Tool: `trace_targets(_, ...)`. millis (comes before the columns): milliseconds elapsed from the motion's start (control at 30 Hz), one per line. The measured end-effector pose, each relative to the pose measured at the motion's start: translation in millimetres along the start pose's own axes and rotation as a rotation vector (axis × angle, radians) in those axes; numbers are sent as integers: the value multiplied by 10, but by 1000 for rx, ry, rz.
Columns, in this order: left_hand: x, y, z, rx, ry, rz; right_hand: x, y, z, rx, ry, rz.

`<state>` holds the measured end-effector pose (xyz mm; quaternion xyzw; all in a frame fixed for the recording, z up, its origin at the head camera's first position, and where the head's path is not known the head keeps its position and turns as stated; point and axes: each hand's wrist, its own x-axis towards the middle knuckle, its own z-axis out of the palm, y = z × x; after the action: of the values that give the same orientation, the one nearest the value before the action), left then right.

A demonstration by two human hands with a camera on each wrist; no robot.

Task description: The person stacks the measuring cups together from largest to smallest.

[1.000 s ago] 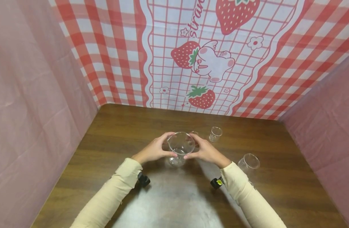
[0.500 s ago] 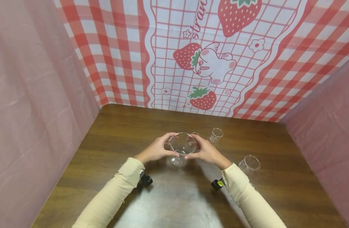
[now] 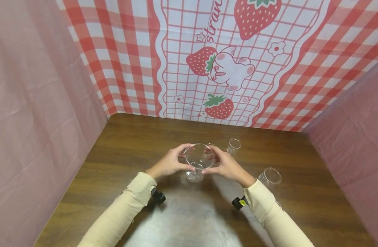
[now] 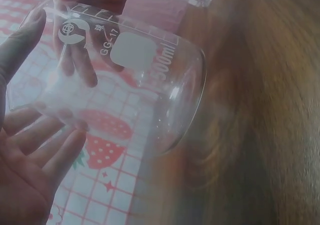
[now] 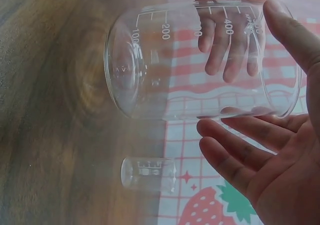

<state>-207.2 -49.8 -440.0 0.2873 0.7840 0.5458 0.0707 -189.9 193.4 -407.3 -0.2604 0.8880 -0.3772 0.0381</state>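
A large clear glass beaker point(image 3: 198, 161) stands upright between both hands near the middle of the table. The left wrist view shows a white "500ml" mark on its wall point(image 4: 132, 52). My left hand point(image 3: 171, 163) holds its left side, thumb near me and fingers round the far side. From the right, my right hand point(image 3: 227, 165) grips it the same way, just below the rim. White graduations show on the beaker point(image 5: 200, 60) in the right wrist view. Whether its base touches the table cannot be told.
Behind the right fingers, a small beaker point(image 3: 209, 145) is partly hidden. Another small beaker point(image 3: 233, 146) stands to its right, and a medium one point(image 3: 270, 176) sits nearer the right forearm. The brown wooden table point(image 3: 130, 137) meets a strawberry-print cloth point(image 3: 189, 82) at the back.
Both hands and the large beaker have shifted slightly right. The right wrist has moved a little outward. The other beakers have stayed in place.
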Motion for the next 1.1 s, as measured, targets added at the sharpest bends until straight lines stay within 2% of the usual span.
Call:
trace_targets(200, -38, 77, 42, -10, 0, -6, -89, -61, -49, -48, 20, -25)
trace_targets(400, -88, 149, 87, 27, 12, -14, -172, -106, -71, -75, 40, -56)
trace_targets(567, -101, 190, 153, 22, 2, 19, -267, -117, -75, -86, 56, -49)
trace_targets(700, -120, 200, 209, 15, -9, 23, -336, -110, -68, -100, 61, -50)
trace_targets(933, -155, 188, 304, 16, -15, -11, -423, -59, -40, -106, 56, -40)
trace_targets(1100, -164, 173, 361, 19, -13, -4, -470, -22, -28, -108, 55, -34)
